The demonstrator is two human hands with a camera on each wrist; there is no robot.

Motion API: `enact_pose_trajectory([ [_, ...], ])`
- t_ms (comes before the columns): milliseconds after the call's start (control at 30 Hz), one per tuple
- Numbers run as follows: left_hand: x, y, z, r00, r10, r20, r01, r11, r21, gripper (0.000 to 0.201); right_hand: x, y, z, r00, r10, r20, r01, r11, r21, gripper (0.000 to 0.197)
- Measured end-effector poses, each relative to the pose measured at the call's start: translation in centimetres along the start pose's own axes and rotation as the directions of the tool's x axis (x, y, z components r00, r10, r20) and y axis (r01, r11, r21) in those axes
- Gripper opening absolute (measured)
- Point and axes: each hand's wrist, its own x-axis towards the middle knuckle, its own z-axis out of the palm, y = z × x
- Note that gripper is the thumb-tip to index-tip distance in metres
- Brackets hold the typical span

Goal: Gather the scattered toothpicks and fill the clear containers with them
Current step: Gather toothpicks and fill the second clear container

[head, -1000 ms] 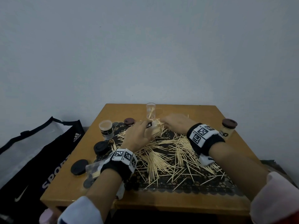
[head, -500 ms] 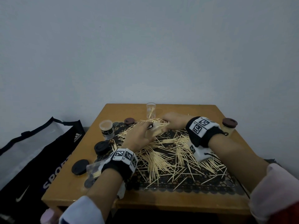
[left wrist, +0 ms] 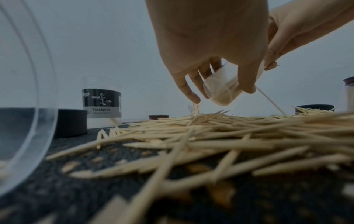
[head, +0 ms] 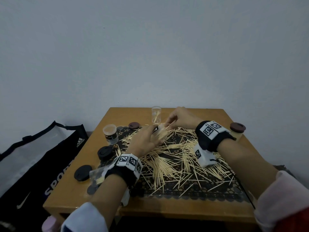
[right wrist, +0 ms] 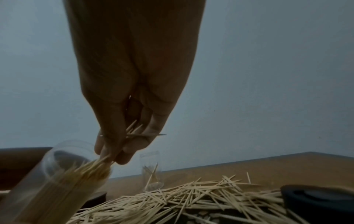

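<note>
**Feeding a pinch of toothpicks into a tilted jar**

The left hand (head: 143, 139) wraps its fingers round a clear jar (right wrist: 57, 181), held tilted above the mat (head: 192, 195) with its mouth turned toward the right hand (head: 182, 118). The jar is already well packed with toothpicks. The right hand pinches a small bundle (right wrist: 99, 162) between thumb and fingertips, its tips just at the jar's mouth. The loose toothpicks (head: 175, 158) lie strewn across the mat between the two wrists.

To do this well, I would keep the bundle parallel to the sticks already inside and slide it in along the jar's lower wall, releasing only once the tips are well past the rim. A crossed stick would likely jam against the packed ones. One toothpick (right wrist: 145, 134) sticks out sideways from the right fingers and may drop.

A second jar (head: 156, 116) stands at the far edge with a few sticks in it; a labelled one (head: 110, 133) stands to the left. How full the held jar is cannot be judged exactly: the head view hides it behind the left hand. The capped jar (head: 237, 131) at the right is partly hidden by the wristband.
</note>
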Motion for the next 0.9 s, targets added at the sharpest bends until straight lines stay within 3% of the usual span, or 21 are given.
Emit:
enact_pose_trajectory([
  [267,-0.01,0.3,-0.21,1.0,-0.022,0.002,0.022,1.0,-0.005,0.064,0.35,-0.75,-0.55,1.0,0.011,0.013,-0.012,0.999,0.043,0.027],
  [533,0.14,-0.07,0.03,0.999,-0.008,-0.039,0.007,1.0,-0.023,0.066,0.25,-0.8,0.14,0.999,-0.03,-0.022,0.03,1.0,-0.005,0.014],
  [733,0.19,-0.03,0.07,1.0,-0.004,-0.025,0.003,1.0,-0.017,0.064,0.56,-0.69,-0.18,1.0,-0.03,-0.002,0.03,0.998,0.055,0.016],
  [900,0.26,-0.05,0.14,1.0,-0.022,-0.019,0.021,0.999,-0.041,0.062,0.47,-0.6,-0.46,0.996,-0.004,-0.092,0.024,0.975,0.22,0.019],
])
